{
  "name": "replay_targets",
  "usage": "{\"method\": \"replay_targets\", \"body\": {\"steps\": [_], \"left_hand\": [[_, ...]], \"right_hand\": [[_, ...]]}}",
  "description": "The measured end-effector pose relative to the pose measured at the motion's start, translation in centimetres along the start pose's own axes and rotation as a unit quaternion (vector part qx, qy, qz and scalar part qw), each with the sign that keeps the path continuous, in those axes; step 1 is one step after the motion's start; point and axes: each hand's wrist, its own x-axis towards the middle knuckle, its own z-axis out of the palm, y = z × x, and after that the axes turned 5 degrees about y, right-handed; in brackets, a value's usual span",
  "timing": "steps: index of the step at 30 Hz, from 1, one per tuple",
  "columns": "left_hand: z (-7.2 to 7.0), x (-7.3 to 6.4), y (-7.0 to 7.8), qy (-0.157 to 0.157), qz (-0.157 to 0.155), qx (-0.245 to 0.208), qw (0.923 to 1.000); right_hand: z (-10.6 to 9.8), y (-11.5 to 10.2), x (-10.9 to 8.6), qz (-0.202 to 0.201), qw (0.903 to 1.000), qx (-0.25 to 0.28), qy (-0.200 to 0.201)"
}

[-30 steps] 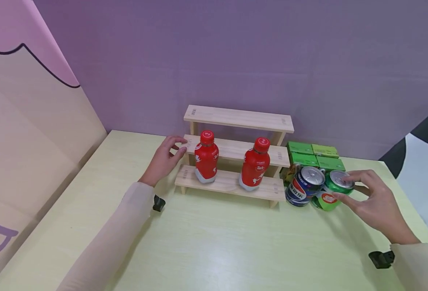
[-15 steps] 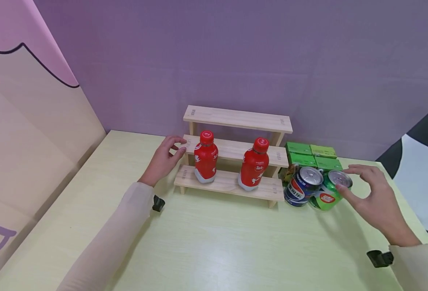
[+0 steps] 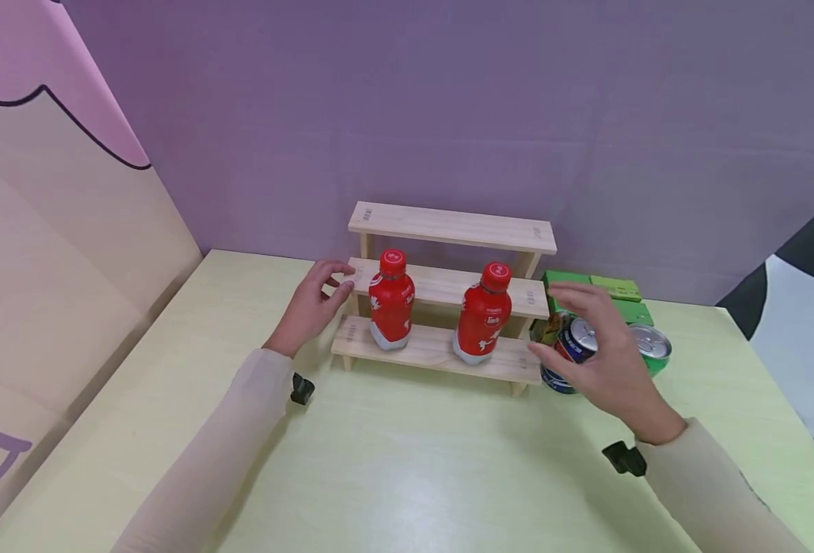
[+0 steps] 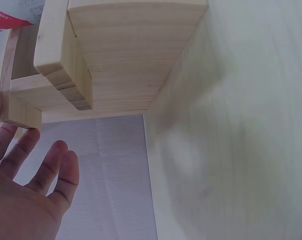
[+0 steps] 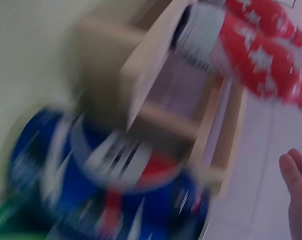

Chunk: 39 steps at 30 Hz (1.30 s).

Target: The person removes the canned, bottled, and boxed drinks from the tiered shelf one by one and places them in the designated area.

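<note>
At the left end of the three-step wooden rack (image 3: 448, 288), my left hand (image 3: 312, 303) holds the middle board's end between thumb and fingers; the left wrist view shows the board end (image 4: 22, 114) there. My right hand (image 3: 603, 357) holds nothing, with thumb and fingers spread apart in front of the blue soda can (image 3: 582, 338), partly covering it. Two red-capped bottles stand on the lowest step: a left red bottle (image 3: 392, 303) and a right red bottle (image 3: 483, 319). In the blurred right wrist view, the blue can fills the lower left and fingertips (image 5: 291, 172) show at right.
A green soda can (image 3: 650, 342) stands right of the blue one, partly behind my right hand. Behind the cans are several green boxes (image 3: 617, 288). A purple backdrop (image 3: 448, 100) rises behind the pale table (image 3: 407, 461).
My right hand has let go of the green can and moved left, across the blue can toward the right red bottle. The left hand stays at the rack.
</note>
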Motion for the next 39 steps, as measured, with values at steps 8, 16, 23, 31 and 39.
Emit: {"method": "replay_targets", "body": {"steps": [8,16,23,31,39], "left_hand": [[-0.1,-0.2,0.3,0.001,-0.002,0.001,1.0],[0.2,-0.1,0.7,-0.002,-0.002,0.001,1.0],[0.6,0.1,1.0,-0.01,-0.001,-0.001,1.0],[0.7,0.3,0.8,-0.008,0.002,-0.002,1.0],[0.7,0.4,0.5,-0.005,-0.001,-0.002,1.0]], "right_hand": [[4.1,-1.2,2.6,0.004,0.998,0.059,-0.02],[5.3,-0.4,1.9,0.047,0.9962,0.073,-0.006],[4.5,-0.9,1.4,0.034,0.9978,0.049,0.028],[2.0,-3.4,1.6,0.008,0.9958,0.076,0.05],[-1.0,-5.0,0.8,-0.024,0.9958,0.079,0.039]]}}
